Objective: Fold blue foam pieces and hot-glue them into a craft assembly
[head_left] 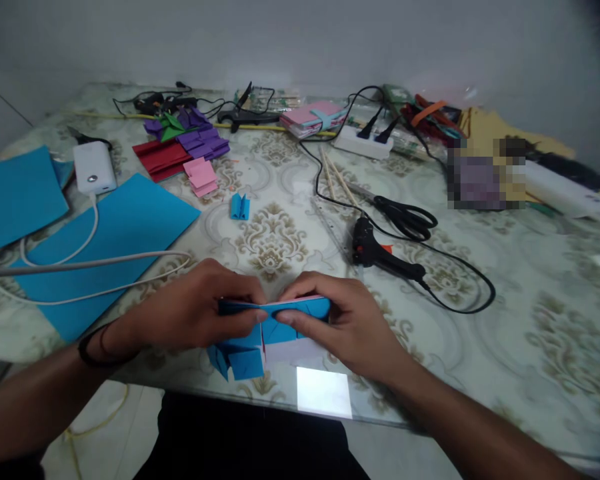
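Close to the table's front edge, a blue folded paper piece is pinched between both hands, with creases and cut flaps hanging below. My left hand grips its top edge with thumb in front and fingers behind. On the other side, my right hand pinches the same edge, its thumb nearly meeting the left thumb. A pale inner side shows along the top and under the right half. Beyond the hands stands a small blue folded paper piece. The fingers behind the paper are partly hidden.
A black glue gun and black scissors lie to the right, with a looping cord. Blue sheets and a white power bank with its cable are left. Folded purple, red and pink papers lie farther back, near a power strip.
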Demonstrator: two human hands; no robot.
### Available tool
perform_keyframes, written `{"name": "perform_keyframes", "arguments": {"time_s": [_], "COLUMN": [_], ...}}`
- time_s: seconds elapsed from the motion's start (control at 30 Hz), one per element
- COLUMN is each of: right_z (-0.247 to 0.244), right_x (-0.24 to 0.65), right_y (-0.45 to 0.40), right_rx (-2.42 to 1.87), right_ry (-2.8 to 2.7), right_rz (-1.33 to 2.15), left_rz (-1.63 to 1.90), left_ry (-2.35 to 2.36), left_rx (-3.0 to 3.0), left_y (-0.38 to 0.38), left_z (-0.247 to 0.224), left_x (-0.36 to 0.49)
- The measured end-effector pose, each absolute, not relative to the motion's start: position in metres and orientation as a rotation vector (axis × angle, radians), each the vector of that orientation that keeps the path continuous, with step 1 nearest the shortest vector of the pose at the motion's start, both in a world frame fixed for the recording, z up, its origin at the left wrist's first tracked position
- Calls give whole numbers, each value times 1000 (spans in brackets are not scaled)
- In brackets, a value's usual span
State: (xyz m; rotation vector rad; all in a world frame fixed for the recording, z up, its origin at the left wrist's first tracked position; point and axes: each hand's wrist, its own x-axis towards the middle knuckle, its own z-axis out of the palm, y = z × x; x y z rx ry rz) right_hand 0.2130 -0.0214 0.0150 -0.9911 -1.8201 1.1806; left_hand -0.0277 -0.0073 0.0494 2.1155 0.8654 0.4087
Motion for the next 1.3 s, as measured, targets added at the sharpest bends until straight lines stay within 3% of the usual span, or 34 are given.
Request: {"name": "perform_keyframes", "arguments": {"time_s": [0.2,0.47,0.73,0.9,1.1,1.3], "right_z": [13,11,9,6,3,-7], "right_x": [219,219,222,224,223,223], "right_y": [-14,-11,-5,-4,-1,5], "right_rx": [-1160,-1156,-1203,-1166,-1244,-1405], "right_ry": [-1546,-1537,-1523,-1532,-1663,-1892], "right_rz": [1457,1562,1692,1745,1609,1121], "left_rz": [448,241,436,388,505,624], "left_ry": [1035,976,1124,966,939,1179], "left_rx": [1891,1884,1848,1548,1370,1632], "left_y": [-2,3,8,13,18,22], "left_z": [45,37,36,32,23,10], "left_x": [-28,-28,-29,-30,-28,-28]}}
